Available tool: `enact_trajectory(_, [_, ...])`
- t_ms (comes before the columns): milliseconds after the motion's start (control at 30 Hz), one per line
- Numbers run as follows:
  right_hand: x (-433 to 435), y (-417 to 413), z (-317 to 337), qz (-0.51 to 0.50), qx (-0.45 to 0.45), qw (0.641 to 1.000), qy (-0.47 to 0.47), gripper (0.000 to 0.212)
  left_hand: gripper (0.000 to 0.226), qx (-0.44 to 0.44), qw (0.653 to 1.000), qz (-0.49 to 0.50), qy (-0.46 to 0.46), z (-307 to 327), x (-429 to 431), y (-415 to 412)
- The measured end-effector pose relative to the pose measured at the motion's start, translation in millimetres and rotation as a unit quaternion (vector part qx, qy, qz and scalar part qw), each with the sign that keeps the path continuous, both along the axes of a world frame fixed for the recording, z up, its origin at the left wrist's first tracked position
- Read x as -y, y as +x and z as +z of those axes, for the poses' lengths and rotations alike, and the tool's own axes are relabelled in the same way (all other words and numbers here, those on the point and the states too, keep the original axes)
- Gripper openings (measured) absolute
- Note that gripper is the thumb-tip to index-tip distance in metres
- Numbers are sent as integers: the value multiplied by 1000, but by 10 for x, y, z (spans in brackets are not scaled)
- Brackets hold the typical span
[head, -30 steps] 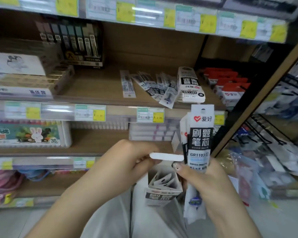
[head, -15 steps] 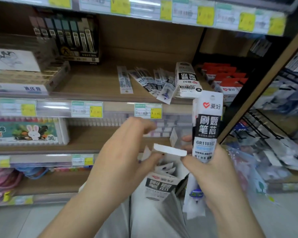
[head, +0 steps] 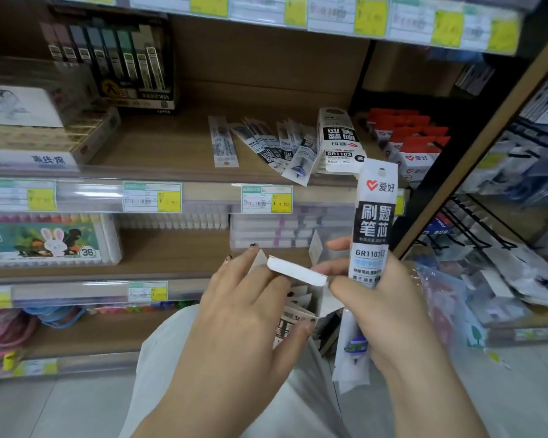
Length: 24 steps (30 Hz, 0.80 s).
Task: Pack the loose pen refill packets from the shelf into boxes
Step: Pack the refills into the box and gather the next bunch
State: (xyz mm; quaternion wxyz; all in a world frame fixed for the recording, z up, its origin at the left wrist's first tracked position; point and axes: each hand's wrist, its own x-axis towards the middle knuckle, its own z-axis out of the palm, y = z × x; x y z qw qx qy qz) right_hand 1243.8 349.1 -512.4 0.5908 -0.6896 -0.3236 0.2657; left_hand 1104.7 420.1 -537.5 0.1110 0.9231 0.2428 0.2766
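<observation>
Right now the left hand [head: 234, 314] is curled around a small open box [head: 301, 311] held low in front of the shelves, fingers wrapped on its side, thumb under it. Right hand [head: 389, 298] is closed on one refill packet [head: 374, 235], upright, pinched mid-length; its thumb and forefinger also touch the box's white top flap [head: 296, 270].

Step in hand looks like loading that packet. My take: keep the flap pushed clear, tip the packet so its lower end enters first, and slide it alongside the packets already standing in the box; don't force it, the sleeve looks thin and would buckle.

Packet itself: long narrow white plastic sleeve, black label band with white characters, red heart logo and hang hole at top, a blue-tipped bit near the bottom.

More loose packets [head: 276, 147] lie fanned on the upper shelf [head: 159, 147], just beside a filled box [head: 339, 137] lying flat. Plenty left.
</observation>
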Motion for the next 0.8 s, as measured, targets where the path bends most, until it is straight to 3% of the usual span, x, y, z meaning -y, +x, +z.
enact_trajectory(267, [11, 43, -36, -8, 2, 1000, 15, 37, 56, -29, 998, -5, -48, -81, 79, 39])
enact_trajectory(400, [1, 29, -24, -21, 3, 999, 26, 33, 23, -14, 999, -11, -49, -64, 55, 67])
enact_trajectory(467, [33, -21, 33, -72, 23, 995, 59, 46, 11, -17, 998, -21, -55, -59, 45, 78])
enact_trajectory(500, [25, -29, 127, -107, 32, 989, 99, 44, 10, -20, 998, -22, -53, -63, 39, 86])
enact_trajectory(567, [36, -5, 351, -118, 18, 981, 150, 20, 8, -23, 998, -22, -54, -69, 34, 100])
enact_trajectory(633, [6, -7, 539, -3, -87, 989, 124, 14, 11, -16, 997, -33, -61, -64, 44, 128])
enact_trajectory(667, [3, -43, 572, 39, -179, 970, 163, 9, 14, -21, 997, -41, -62, -75, 52, 147])
enact_trajectory(733, [-6, -219, 608, 62, -352, 901, 245, 28, 26, -51, 995, -48, -65, -121, 67, 186])
enact_trajectory(800, [-28, -366, 497, 62, -424, 870, 243, 37, 53, -61, 991, -49, -107, -200, 69, 232])
